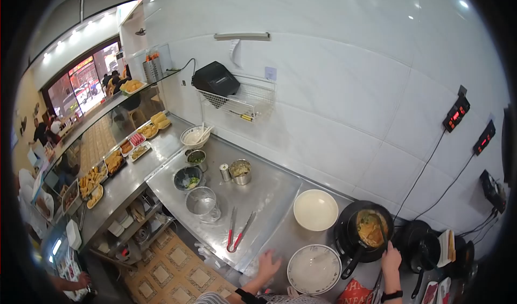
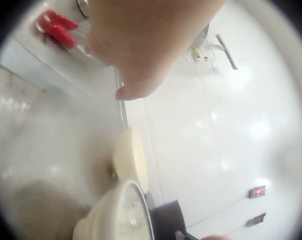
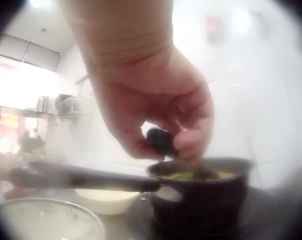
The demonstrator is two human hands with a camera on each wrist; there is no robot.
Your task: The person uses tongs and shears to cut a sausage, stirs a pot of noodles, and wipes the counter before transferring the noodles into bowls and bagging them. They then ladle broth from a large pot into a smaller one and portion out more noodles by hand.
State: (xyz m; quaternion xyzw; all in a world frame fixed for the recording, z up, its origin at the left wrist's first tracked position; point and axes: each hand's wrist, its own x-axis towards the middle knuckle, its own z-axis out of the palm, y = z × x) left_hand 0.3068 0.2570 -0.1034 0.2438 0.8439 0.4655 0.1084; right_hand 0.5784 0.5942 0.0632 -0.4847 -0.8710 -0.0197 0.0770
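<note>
The right hand [image 1: 391, 261] grips a dark utensil handle [image 3: 161, 141] above a small black pot [image 3: 198, 200], the utensil's lower end inside it. In the head view the pot holds yellow-brown food [image 1: 371, 229] in liquid. Nothing is in the left hand [image 1: 267, 267], which hovers with spread fingers left of a patterned white bowl [image 1: 314, 269]. A cream bowl [image 1: 316, 210] stands behind that bowl. Red-handled tongs [image 1: 240, 232] lie on the steel counter, beyond the left hand; the left wrist view shows the bare hand [image 2: 136, 55] near them.
Metal containers [image 1: 240, 172], a clear jug [image 1: 202, 203] and a bowl with chopsticks [image 1: 196, 137] stand farther left on the counter. Food trays [image 1: 92, 181] line the glass partition. Black pans [image 1: 425, 252] sit at the right. A wire rack [image 1: 242, 96] hangs on the wall.
</note>
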